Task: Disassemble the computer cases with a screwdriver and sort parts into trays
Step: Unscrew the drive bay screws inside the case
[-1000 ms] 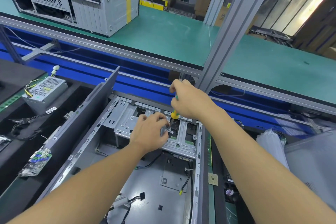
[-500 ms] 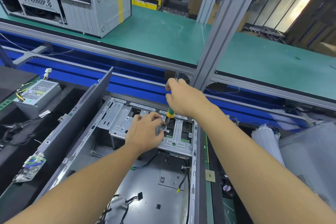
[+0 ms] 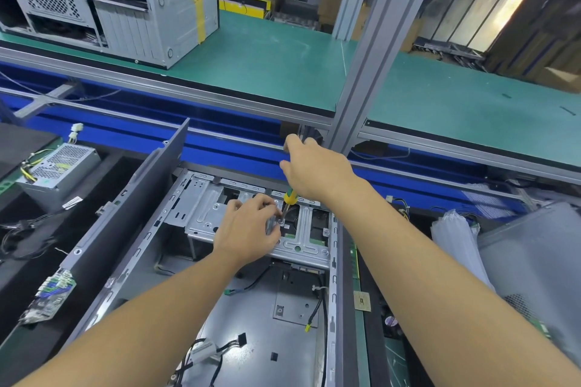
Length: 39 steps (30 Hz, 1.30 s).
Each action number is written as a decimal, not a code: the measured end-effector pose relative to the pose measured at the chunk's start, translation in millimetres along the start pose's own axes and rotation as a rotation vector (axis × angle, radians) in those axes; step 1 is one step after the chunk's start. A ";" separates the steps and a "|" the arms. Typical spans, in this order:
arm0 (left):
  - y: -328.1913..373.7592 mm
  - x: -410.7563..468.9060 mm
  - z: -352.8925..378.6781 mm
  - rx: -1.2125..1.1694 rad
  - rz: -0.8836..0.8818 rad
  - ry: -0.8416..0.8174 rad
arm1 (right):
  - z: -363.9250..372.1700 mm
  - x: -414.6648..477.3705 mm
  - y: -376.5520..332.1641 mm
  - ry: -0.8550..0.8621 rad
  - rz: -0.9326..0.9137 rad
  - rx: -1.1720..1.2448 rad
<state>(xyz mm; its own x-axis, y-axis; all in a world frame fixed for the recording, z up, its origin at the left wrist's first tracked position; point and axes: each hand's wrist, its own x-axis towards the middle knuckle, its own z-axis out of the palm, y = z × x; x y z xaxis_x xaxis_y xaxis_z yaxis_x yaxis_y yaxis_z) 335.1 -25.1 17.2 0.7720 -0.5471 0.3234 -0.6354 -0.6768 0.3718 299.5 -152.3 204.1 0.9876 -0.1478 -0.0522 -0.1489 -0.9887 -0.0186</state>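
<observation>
Bench (image 3: 367,342), open case (image 3: 251,339): right hand (image 3: 317,173) still grips our screwdriver (image 3: 290,197) on the drive cage (image 3: 201,214), left fingers (image 3: 262,202) pinching its shaft. Same screw (image 3: 280,222), not out.

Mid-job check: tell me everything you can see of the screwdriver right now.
The screwdriver has a yellow handle with a green band, plastic by the look, and a thin dark metal shaft. It stands nearly upright, tip down on the silver drive cage inside the open computer case. The right hand grips the handle from above and hides most of it. The left hand curls its fingers in beside the shaft's lower end; whether they touch it is unclear.
</observation>
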 end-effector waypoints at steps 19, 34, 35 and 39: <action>0.8 0.6 -2.1 0.002 -0.006 -0.012 | 0.1 2.3 -0.2 -0.086 -0.032 0.186; 0.6 0.7 -3.3 -0.018 -0.014 -0.024 | 7.5 -2.3 1.2 0.032 -0.019 0.169; 0.4 0.5 -3.4 -0.020 -0.015 -0.026 | 6.7 -1.7 2.0 0.006 -0.027 0.175; 0.7 0.5 -3.5 -0.030 -0.014 -0.023 | 0.0 0.6 2.8 -0.134 -0.016 0.262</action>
<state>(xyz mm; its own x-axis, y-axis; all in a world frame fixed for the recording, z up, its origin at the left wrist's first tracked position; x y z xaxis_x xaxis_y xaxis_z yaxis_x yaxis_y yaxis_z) 334.9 -24.1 20.7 0.7807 -0.5491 0.2983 -0.6245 -0.6697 0.4019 299.6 -155.1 204.0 0.9773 -0.1102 -0.1812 -0.1582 -0.9478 -0.2769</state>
